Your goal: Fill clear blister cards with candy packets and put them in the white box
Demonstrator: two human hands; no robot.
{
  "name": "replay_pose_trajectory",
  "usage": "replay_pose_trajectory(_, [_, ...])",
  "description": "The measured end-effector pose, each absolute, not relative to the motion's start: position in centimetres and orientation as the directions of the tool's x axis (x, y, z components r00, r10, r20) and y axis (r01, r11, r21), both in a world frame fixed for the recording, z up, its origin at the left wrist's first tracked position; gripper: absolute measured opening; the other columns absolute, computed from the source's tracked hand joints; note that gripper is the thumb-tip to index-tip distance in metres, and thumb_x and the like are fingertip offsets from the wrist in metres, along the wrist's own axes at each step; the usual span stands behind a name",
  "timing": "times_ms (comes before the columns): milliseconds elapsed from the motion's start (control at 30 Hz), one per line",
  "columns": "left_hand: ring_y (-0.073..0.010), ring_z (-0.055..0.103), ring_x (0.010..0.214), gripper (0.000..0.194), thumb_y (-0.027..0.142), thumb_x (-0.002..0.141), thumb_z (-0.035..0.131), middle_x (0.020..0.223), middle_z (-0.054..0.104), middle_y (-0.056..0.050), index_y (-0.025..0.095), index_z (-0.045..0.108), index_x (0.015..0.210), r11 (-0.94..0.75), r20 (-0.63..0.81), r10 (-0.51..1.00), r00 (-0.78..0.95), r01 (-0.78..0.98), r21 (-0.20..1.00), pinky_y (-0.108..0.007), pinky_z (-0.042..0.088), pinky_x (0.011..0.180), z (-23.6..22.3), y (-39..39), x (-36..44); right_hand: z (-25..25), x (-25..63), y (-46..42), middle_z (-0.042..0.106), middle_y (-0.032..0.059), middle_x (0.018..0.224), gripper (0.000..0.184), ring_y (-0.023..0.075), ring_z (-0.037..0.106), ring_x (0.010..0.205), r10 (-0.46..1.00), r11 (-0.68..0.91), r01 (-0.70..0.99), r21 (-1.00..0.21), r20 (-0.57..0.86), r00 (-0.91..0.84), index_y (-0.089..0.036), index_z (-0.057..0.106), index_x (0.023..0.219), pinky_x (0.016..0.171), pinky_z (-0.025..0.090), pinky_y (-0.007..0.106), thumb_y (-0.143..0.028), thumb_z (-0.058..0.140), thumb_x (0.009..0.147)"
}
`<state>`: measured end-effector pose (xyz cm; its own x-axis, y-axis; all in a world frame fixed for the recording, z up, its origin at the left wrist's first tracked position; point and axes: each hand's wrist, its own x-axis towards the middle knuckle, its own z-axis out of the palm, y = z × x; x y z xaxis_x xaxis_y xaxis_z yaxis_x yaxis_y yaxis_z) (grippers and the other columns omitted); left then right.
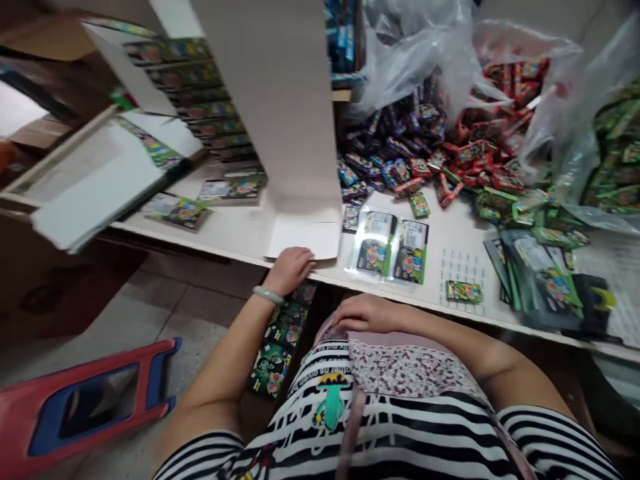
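Note:
My left hand (293,267), with a pale bangle on the wrist, rests on the front edge of the white table (240,233). Its fingers curl over that edge, just below the flap (305,239) of a tall white cardboard box (280,100). Just below it, under the table edge, hangs a strip of dark green packets (276,347). My right hand (367,313) lies palm down on my flowered apron, below the table edge, holding nothing that I can see. Two clear-wrapped card packs (390,250) lie on the table just beyond it.
Heaps of small purple (395,143), red (493,153) and green (620,153) packets spill from clear plastic bags (425,47) at the back right. A stack of dark packs (540,280) sits at the right. Open display boxes (195,93) stand at the left. A red and blue stool (85,400) is on the floor.

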<state>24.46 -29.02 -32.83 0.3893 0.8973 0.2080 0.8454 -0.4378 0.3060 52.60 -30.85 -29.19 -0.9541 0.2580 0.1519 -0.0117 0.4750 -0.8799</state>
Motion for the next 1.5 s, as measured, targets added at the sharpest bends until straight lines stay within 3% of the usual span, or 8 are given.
replay_pose_trajectory(133, [-0.0263, 0.062, 0.104, 0.023, 0.032, 0.096, 0.051, 0.106, 0.07, -0.012, 0.019, 0.065, 0.108, -0.388, 0.363, 0.897, 0.252, 0.843, 0.373, -0.046, 0.05, 0.094, -31.4, -29.3, 28.0, -28.9, 59.9, -28.1, 0.075, 0.0079, 0.099, 0.022, 0.0169, 0.069, 0.091, 0.582, 0.328, 0.198, -0.924, 0.033, -0.812, -0.019, 0.072, 0.103, 0.085, 0.053, 0.032, -0.03, 0.055, 0.096])
replay_pose_trajectory(267, [-0.024, 0.064, 0.1, 0.023, 0.031, 0.097, 0.049, 0.105, 0.07, -0.011, 0.018, 0.064, 0.109, -0.546, 0.281, 0.838, 0.469, 0.705, 0.453, -0.042, 0.052, 0.092, -30.8, -27.5, 36.0, -30.3, 65.0, -23.6, 0.076, 0.0058, 0.095, 0.018, 0.0182, 0.069, 0.088, 0.9, 0.152, 0.418, -0.895, -0.049, -0.432, -0.02, 0.073, 0.096, 0.083, 0.053, 0.034, -0.029, 0.058, 0.09])
replay_pose_trajectory(467, [-0.038, 0.041, 0.14, 0.041, 0.032, 0.09, 0.06, 0.142, 0.053, -0.019, 0.016, 0.059, 0.128, -0.515, 0.078, 0.843, 0.533, 0.755, 0.405, -0.06, 0.035, 0.113, -32.4, -23.8, 43.7, -32.3, 68.1, -16.7, 0.075, 0.0045, 0.096, 0.018, 0.0193, 0.068, 0.087, 0.986, 0.078, 0.598, -0.798, -0.025, -0.162, -0.02, 0.072, 0.097, 0.082, 0.052, 0.034, -0.025, 0.058, 0.087])
replay_pose_trajectory(600, [-0.0412, 0.033, 0.145, 0.05, 0.035, 0.088, 0.063, 0.15, 0.046, -0.019, 0.017, 0.055, 0.134, -0.459, -0.037, 0.861, 0.508, 0.806, 0.374, -0.064, 0.029, 0.116, -33.0, -22.9, 43.9, -32.0, 68.1, -12.0, 0.071, 0.0085, 0.107, 0.023, 0.0209, 0.066, 0.094, 0.998, 0.039, 0.732, -0.681, -0.007, -0.059, -0.017, 0.071, 0.106, 0.091, 0.05, 0.036, -0.021, 0.057, 0.088])
replay_pose_trajectory(900, [-0.0401, 0.03, 0.147, 0.062, 0.044, 0.09, 0.059, 0.156, 0.039, -0.019, 0.014, 0.045, 0.142, -0.411, -0.084, 0.873, 0.481, 0.817, 0.405, -0.06, 0.027, 0.119, -33.5, -23.0, 41.5, -31.1, 67.3, -12.5, 0.069, 0.0111, 0.119, 0.027, 0.0256, 0.062, 0.109, 0.938, 0.23, 0.852, -0.47, -0.125, -0.322, -0.018, 0.069, 0.115, 0.094, 0.047, 0.037, -0.024, 0.059, 0.09])
replay_pose_trajectory(1100, [-0.0398, 0.025, 0.149, 0.068, 0.044, 0.087, 0.063, 0.158, 0.035, -0.018, 0.018, 0.042, 0.145, -0.397, -0.115, 0.866, 0.487, 0.808, 0.434, -0.061, 0.023, 0.12, -34.2, -22.9, 41.0, -31.8, 66.8, -13.8, 0.041, 0.0211, 0.155, 0.094, 0.0385, 0.039, 0.138, 0.886, 0.34, 0.883, -0.323, -0.206, -0.416, -0.011, 0.042, 0.147, 0.11, 0.035, 0.051, -0.042, 0.085, 0.069])
replay_pose_trajectory(1267, [-0.0421, 0.024, 0.149, 0.078, 0.047, 0.079, 0.072, 0.157, 0.035, -0.021, 0.019, 0.04, 0.145, -0.28, -0.104, 0.926, 0.362, 0.847, 0.452, -0.064, 0.024, 0.118, -34.0, -23.1, 40.8, -31.3, 65.8, -13.0, 0.048, 0.023, 0.146, 0.085, 0.0391, 0.046, 0.129, 0.858, 0.364, 0.896, -0.256, -0.282, -0.429, -0.012, 0.053, 0.134, 0.104, 0.04, 0.05, -0.043, 0.089, 0.064])
replay_pose_trajectory(1500, [-0.0489, 0.014, 0.151, 0.085, 0.052, 0.075, 0.076, 0.161, 0.025, -0.024, 0.016, 0.039, 0.144, -0.083, -0.14, 0.976, 0.167, 0.879, 0.47, -0.07, 0.023, 0.116, -33.5, -23.7, 41.3, -31.3, 64.9, -12.5, 0.058, 0.0208, 0.128, 0.07, 0.0366, 0.05, 0.117, 0.891, 0.335, 0.913, -0.233, -0.238, -0.387, -0.013, 0.061, 0.115, 0.097, 0.043, 0.048, -0.034, 0.094, 0.056])
